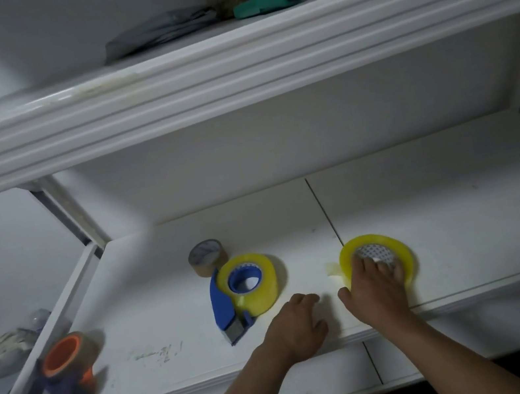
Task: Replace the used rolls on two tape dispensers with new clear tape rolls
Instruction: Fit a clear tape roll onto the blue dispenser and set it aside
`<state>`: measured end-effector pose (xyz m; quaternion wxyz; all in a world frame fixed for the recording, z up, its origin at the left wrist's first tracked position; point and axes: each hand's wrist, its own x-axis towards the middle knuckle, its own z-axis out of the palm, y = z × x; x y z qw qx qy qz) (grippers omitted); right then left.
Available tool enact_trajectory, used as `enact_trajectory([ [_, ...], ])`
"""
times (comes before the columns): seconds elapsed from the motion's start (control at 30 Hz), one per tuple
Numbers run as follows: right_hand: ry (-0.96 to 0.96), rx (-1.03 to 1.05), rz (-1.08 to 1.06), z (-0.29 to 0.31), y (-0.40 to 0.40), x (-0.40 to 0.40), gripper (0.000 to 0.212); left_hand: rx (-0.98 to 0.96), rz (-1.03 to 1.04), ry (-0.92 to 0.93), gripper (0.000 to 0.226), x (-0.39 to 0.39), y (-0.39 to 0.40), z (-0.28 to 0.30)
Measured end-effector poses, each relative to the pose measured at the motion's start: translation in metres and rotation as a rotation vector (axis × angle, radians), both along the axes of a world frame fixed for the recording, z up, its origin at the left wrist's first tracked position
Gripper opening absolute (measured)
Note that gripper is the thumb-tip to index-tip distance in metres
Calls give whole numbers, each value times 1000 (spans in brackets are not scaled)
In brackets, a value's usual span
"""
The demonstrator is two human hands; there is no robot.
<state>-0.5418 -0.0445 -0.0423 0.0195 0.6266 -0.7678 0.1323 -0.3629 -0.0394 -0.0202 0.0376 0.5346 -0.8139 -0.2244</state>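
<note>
Loose clear tape roll (378, 259): flat on shelf (443, 199), well right of blue dispenser (229, 306), core axis upright. Right hand (377, 287): on the roll's near edge, fingers curled into its core, gripping. Left hand (297, 327): between roll and dispenser, loosely curled, holding nothing. Orange dispenser (68, 369): far left, likely next.

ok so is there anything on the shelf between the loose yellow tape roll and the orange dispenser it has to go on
Yes. The blue dispenser, already carrying a clear roll, sits on the shelf between the loose roll under the right hand and the orange dispenser at far left. The left hand also rests along that path.
</note>
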Motion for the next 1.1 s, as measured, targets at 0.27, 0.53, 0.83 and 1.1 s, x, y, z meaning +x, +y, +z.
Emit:
enact_trajectory([
  [0.27,-5,19,40,-5,3,0,70,17,0,-94,54,-3,-7,-3],
  [0.53,-41,-156,274,2,4,43,60,-446,414,190,44,40,-12,18],
  [0.83,-265,53,625,9,-6,110,44,-59,850,400,57,119,2,15],
  [1.1,50,135,635,25,-37,143,51,190,742,488,46,130,-2,20],
])
